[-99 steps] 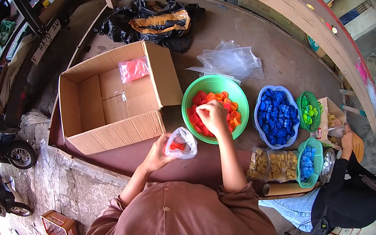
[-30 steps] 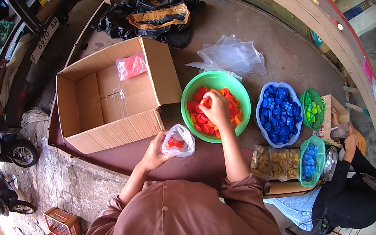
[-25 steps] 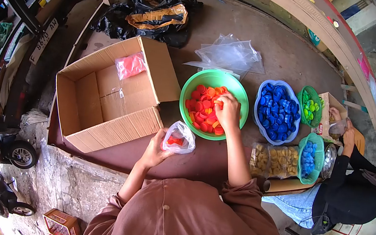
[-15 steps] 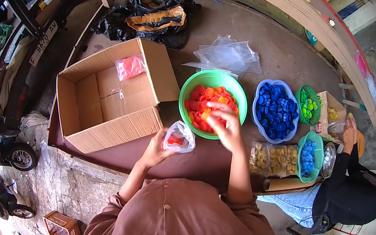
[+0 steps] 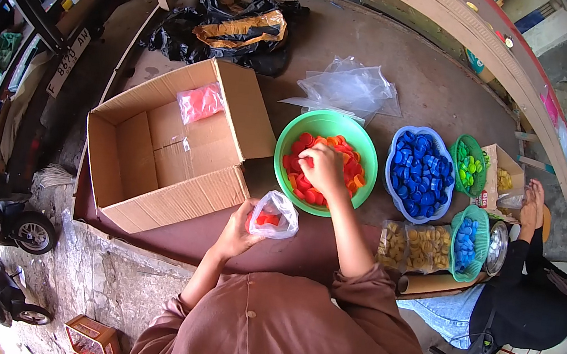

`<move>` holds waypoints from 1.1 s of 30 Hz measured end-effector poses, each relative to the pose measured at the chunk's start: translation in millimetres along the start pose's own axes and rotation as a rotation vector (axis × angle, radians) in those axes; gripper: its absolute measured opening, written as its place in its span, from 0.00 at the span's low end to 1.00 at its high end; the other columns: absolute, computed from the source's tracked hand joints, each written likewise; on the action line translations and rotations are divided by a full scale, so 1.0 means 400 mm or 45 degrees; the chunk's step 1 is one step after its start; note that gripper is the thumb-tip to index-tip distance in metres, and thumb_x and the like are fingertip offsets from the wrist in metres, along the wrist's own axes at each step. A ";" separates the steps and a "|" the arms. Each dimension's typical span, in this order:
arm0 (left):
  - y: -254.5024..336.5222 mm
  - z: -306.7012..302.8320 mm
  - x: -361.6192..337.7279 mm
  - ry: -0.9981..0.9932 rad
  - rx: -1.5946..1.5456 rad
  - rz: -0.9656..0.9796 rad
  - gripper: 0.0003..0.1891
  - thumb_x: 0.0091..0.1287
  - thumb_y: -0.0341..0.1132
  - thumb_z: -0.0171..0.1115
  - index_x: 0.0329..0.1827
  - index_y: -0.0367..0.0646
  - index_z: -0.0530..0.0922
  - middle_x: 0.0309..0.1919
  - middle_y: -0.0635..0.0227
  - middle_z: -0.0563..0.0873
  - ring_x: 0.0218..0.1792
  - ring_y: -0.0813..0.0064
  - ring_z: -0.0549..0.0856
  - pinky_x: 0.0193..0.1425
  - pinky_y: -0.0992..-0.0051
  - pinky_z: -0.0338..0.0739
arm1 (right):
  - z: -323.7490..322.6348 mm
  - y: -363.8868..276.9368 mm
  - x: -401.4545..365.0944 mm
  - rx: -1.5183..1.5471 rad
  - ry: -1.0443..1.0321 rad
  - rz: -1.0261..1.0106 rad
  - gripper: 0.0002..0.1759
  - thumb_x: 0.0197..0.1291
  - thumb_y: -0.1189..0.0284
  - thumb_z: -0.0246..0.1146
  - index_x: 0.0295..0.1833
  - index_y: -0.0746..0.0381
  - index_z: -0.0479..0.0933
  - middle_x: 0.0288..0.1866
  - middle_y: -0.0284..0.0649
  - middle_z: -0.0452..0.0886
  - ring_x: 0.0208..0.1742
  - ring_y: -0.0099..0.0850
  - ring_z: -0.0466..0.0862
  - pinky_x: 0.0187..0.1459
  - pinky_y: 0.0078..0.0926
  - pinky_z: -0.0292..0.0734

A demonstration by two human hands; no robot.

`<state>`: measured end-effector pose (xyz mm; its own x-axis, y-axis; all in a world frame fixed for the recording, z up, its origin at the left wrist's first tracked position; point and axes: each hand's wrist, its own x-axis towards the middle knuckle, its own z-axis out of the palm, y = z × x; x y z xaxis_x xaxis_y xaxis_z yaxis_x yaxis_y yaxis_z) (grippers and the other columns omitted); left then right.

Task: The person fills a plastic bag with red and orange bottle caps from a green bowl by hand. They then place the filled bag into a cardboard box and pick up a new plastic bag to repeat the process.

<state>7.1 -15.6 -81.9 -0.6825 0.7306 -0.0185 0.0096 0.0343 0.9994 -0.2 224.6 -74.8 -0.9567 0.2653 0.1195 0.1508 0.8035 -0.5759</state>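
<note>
My left hand (image 5: 238, 231) is closed around a small clear plastic bag (image 5: 280, 218), held upright with its mouth open and a few red bottle caps (image 5: 266, 219) inside. My right hand (image 5: 324, 168) reaches into a green bowl (image 5: 289, 121) of red and orange bottle caps (image 5: 350, 165). Its fingers are bent and pressed together among the caps, and the fingertips are partly hidden. Left of the bowl stands an open cardboard box (image 5: 165, 193) with a sealed bag of pinkish-red pieces (image 5: 200, 102) in it.
Right of the bowl are a basket of blue caps (image 5: 420, 174), a green-cap basket (image 5: 469, 163), a light-blue-cap basket (image 5: 466, 242) and bags of tan caps (image 5: 415, 246). Flat plastic bags (image 5: 350, 88) and a black plastic bag (image 5: 225, 27) lie behind. A co-worker (image 5: 531, 299) sits at right.
My right hand has come down into the caps in the green bowl, its spread fingers now drawn together. The left hand still holds the bag, with little movement.
</note>
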 end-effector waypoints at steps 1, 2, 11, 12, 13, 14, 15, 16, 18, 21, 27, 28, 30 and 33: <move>0.004 -0.001 0.000 -0.001 0.020 -0.004 0.28 0.47 0.33 0.69 0.49 0.35 0.66 0.41 0.56 0.80 0.46 0.64 0.80 0.51 0.69 0.72 | 0.023 0.009 0.010 -0.352 0.004 -0.121 0.08 0.45 0.66 0.66 0.32 0.56 0.80 0.31 0.37 0.77 0.40 0.33 0.76 0.43 0.35 0.67; 0.005 0.000 -0.001 -0.003 0.040 -0.010 0.28 0.47 0.32 0.69 0.49 0.35 0.66 0.42 0.56 0.79 0.46 0.64 0.80 0.51 0.70 0.72 | 0.045 0.011 0.020 -0.423 -0.008 -0.142 0.11 0.39 0.64 0.69 0.31 0.54 0.81 0.32 0.35 0.77 0.43 0.33 0.74 0.45 0.36 0.63; 0.000 -0.003 -0.002 -0.002 0.021 -0.055 0.28 0.47 0.33 0.70 0.50 0.35 0.66 0.42 0.57 0.79 0.46 0.66 0.79 0.51 0.71 0.72 | 0.006 0.031 0.001 -0.632 0.147 0.013 0.06 0.36 0.73 0.67 0.25 0.57 0.78 0.35 0.36 0.75 0.44 0.34 0.72 0.45 0.35 0.62; -0.002 -0.002 -0.002 -0.005 0.020 -0.054 0.28 0.47 0.33 0.70 0.50 0.35 0.66 0.42 0.57 0.79 0.46 0.66 0.79 0.51 0.71 0.72 | -0.003 0.039 0.002 -0.680 0.258 0.018 0.04 0.39 0.77 0.65 0.23 0.56 0.77 0.34 0.34 0.74 0.42 0.33 0.72 0.44 0.34 0.62; -0.007 -0.003 -0.003 -0.006 0.034 -0.035 0.28 0.47 0.33 0.70 0.50 0.35 0.66 0.42 0.58 0.79 0.46 0.66 0.79 0.51 0.71 0.72 | -0.009 0.045 0.006 -0.644 0.310 0.051 0.04 0.39 0.77 0.64 0.23 0.56 0.78 0.33 0.34 0.73 0.42 0.33 0.72 0.43 0.34 0.62; -0.008 -0.003 -0.002 -0.004 0.047 -0.015 0.28 0.47 0.34 0.70 0.50 0.35 0.66 0.43 0.58 0.79 0.46 0.66 0.79 0.51 0.70 0.72 | -0.013 0.048 0.010 -0.608 0.363 0.082 0.04 0.40 0.78 0.63 0.24 0.56 0.78 0.32 0.34 0.73 0.42 0.33 0.72 0.43 0.34 0.62; -0.006 -0.003 -0.001 -0.005 0.048 -0.013 0.28 0.47 0.34 0.70 0.50 0.35 0.66 0.43 0.58 0.79 0.46 0.66 0.79 0.51 0.70 0.72 | -0.010 0.047 0.012 -0.609 0.365 0.082 0.04 0.40 0.78 0.63 0.24 0.56 0.78 0.32 0.34 0.73 0.42 0.33 0.72 0.43 0.34 0.62; -0.002 -0.002 0.000 -0.005 0.041 -0.006 0.28 0.48 0.34 0.70 0.50 0.35 0.66 0.43 0.57 0.79 0.46 0.66 0.79 0.51 0.70 0.72 | -0.001 0.045 0.013 -0.532 0.336 -0.001 0.04 0.41 0.77 0.63 0.24 0.56 0.79 0.32 0.34 0.73 0.42 0.33 0.72 0.43 0.34 0.62; 0.008 0.000 0.000 -0.003 0.031 -0.001 0.28 0.48 0.34 0.70 0.50 0.35 0.66 0.43 0.57 0.79 0.47 0.66 0.79 0.51 0.70 0.72 | 0.027 0.040 0.018 -0.482 0.184 -0.103 0.03 0.41 0.74 0.64 0.25 0.54 0.81 0.32 0.33 0.74 0.43 0.32 0.72 0.44 0.34 0.62; 0.012 -0.001 0.000 -0.009 -0.009 -0.016 0.28 0.48 0.33 0.69 0.50 0.35 0.66 0.43 0.57 0.79 0.46 0.66 0.79 0.51 0.70 0.72 | 0.081 0.027 0.022 -0.720 -0.022 -0.042 0.05 0.38 0.68 0.65 0.26 0.54 0.82 0.34 0.33 0.74 0.47 0.33 0.70 0.45 0.35 0.62; -0.006 -0.004 -0.004 0.010 -0.007 -0.035 0.28 0.48 0.33 0.70 0.50 0.35 0.66 0.42 0.58 0.79 0.46 0.69 0.79 0.51 0.71 0.72 | 0.115 0.038 0.020 -0.606 -0.018 0.059 0.04 0.41 0.69 0.64 0.25 0.56 0.81 0.35 0.34 0.75 0.45 0.34 0.71 0.45 0.36 0.62; -0.002 -0.004 -0.003 0.008 -0.019 -0.028 0.28 0.47 0.33 0.70 0.49 0.35 0.66 0.42 0.58 0.79 0.46 0.69 0.79 0.51 0.71 0.72 | 0.103 0.035 0.016 -0.463 -0.003 0.095 0.04 0.44 0.70 0.63 0.25 0.57 0.81 0.36 0.35 0.75 0.46 0.35 0.72 0.45 0.38 0.63; 0.002 -0.004 -0.003 0.007 -0.030 -0.017 0.28 0.47 0.33 0.70 0.49 0.35 0.66 0.42 0.58 0.79 0.46 0.70 0.79 0.50 0.71 0.72 | 0.073 0.025 0.000 -0.224 0.033 0.185 0.05 0.46 0.68 0.63 0.27 0.57 0.81 0.36 0.35 0.75 0.46 0.36 0.72 0.46 0.40 0.63; 0.006 -0.002 -0.002 0.018 -0.038 -0.014 0.28 0.48 0.33 0.70 0.49 0.35 0.67 0.42 0.58 0.80 0.45 0.70 0.79 0.50 0.71 0.72 | 0.036 0.048 -0.028 0.551 -0.041 0.327 0.10 0.55 0.66 0.61 0.36 0.62 0.79 0.36 0.31 0.75 0.42 0.25 0.74 0.43 0.27 0.66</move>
<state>7.1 -16.7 -79.6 -0.6929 0.7204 -0.0291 -0.0197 0.0215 0.9996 9.8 229.5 -98.9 -0.9104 0.4035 -0.0914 0.2723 0.4180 -0.8667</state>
